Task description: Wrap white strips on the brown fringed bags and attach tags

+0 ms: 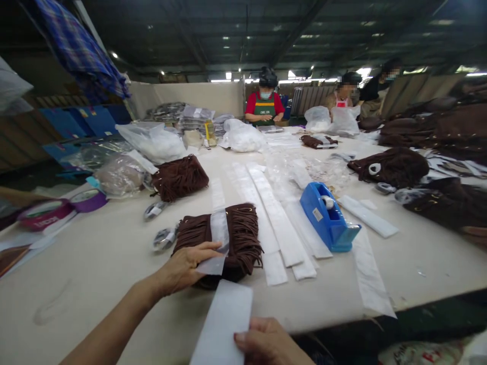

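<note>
A brown fringed bag (236, 238) lies on the white table (95, 263) in front of me. A white foam strip (219, 228) runs across its middle. My left hand (186, 266) rests on the bag's near edge, fingers pinched on the strip's lower end. My right hand (266, 342) at the bottom edge grips another white foam strip (224, 324) by its near end, thumb on top.
A blue tape dispenser (327, 215) stands right of the bag beside several white strips (277, 218). A second fringed bag (178, 177), plastic bags (152, 142) and tape rolls (89, 200) lie left. Brown bags (391, 165) pile up right. Other people (264, 101) work at the far end.
</note>
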Demonstrator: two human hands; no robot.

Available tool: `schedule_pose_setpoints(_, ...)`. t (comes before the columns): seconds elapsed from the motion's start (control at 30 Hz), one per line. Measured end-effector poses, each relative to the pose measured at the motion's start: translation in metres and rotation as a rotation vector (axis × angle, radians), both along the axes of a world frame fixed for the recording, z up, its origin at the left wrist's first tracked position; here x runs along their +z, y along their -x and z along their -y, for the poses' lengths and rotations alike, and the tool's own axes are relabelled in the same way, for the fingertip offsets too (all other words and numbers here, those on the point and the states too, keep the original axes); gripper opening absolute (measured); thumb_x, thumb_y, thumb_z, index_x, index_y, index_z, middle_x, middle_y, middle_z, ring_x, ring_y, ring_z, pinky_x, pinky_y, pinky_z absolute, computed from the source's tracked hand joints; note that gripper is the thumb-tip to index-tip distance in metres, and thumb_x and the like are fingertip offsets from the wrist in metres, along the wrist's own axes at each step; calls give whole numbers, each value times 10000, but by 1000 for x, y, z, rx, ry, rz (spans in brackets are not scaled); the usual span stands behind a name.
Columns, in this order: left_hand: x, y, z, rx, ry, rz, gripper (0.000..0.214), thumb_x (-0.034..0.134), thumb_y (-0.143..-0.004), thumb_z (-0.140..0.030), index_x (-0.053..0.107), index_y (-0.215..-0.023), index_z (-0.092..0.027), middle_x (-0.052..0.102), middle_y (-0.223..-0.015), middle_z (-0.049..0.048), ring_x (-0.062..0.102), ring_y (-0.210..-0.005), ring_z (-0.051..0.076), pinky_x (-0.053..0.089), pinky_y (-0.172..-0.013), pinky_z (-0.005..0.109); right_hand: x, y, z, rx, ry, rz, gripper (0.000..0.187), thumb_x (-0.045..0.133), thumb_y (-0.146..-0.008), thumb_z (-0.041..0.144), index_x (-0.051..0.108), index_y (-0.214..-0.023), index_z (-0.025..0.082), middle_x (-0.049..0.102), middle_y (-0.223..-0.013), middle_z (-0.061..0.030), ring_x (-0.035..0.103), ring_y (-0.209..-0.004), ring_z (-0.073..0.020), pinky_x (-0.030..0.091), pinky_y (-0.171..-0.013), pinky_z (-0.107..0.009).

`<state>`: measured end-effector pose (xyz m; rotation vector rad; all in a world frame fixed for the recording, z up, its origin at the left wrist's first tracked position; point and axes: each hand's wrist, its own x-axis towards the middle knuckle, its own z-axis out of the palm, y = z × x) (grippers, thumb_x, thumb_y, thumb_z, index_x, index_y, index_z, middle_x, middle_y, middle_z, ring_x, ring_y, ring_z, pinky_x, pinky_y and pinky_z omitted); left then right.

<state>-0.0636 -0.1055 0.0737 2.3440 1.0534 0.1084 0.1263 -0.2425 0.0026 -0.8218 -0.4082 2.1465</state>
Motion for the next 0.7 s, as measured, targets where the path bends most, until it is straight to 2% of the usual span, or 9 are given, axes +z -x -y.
schedule_pose_setpoints(0.07,8,-1,-4,18,83,22,311,546,-777,-247,631,-1076,-262,505,-1296,14,499,-1154,205,369,-995,311,-2,22,-10,-18,97,41,468,780,-495,427,590,-738,75,634,-541,-73,609,-459,-147,437,-437,-196)
schedule_pose_setpoints(0.13,10,0,-7,21,124,44,305,553,-773,-249,637,-1065,-259,507,-1295,12,490,-1163,197,348,-1007,302,1,32,-18,-205,191,131,488,806,-464,441,540,-718,120,633,-544,-37,608,-456,-128,434,-417,-172)
schedule_pose_setpoints(0.2,9,2,-10,13,131,53,308,549,-772,-240,635,-1068,-262,500,-1302,8,488,-1164,190,345,-1005,291,7,34,-24,-414,220,179,502,834,-431,423,496,-679,146,628,-560,-9,633,-524,-127,473,-471,-173)
schedule_pose_setpoints(0.27,10,2,-11,3,119,39,302,537,-791,-259,628,-1077,-280,486,-1315,-3,487,-1166,188,353,-998,286,12,34,-30,-509,211,185,513,844,-411,420,483,-660,153,628,-571,-5,646,-568,-136,500,-518,-191)
schedule_pose_setpoints(0.37,15,-1,-10,-9,72,-8,312,504,-822,-266,600,-1115,-317,467,-1331,-25,491,-1164,184,366,-990,289,15,37,-37,-543,199,173,518,838,-403,438,495,-660,147,630,-575,-9,650,-582,-147,509,-536,-209)
schedule_pose_setpoints(0.5,14,-7,0,-52,-74,-114,448,456,-783,-123,546,-1183,-303,418,-1368,5,477,-1180,201,379,-990,344,13,45,-45,-587,182,157,485,820,-422,429,513,-668,146,644,-616,-20,652,-617,-155,514,-575,-231)
schedule_pose_setpoints(0.6,0,-9,11,-58,-260,-181,612,400,-661,10,526,-1204,-241,387,-1388,52,431,-1220,199,398,-977,346,8,49,-51,-574,130,158,422,778,-480,414,541,-704,145,666,-700,-40,641,-626,-145,507,-586,-238)
schedule_pose_setpoints(0.7,-24,-7,24,-54,-460,-197,685,376,-592,49,510,-1216,-197,383,-1386,99,373,-1259,213,434,-945,345,2,48,-54,-538,90,195,300,711,-543,376,538,-677,170,651,-691,-15,609,-604,-120,486,-566,-221)
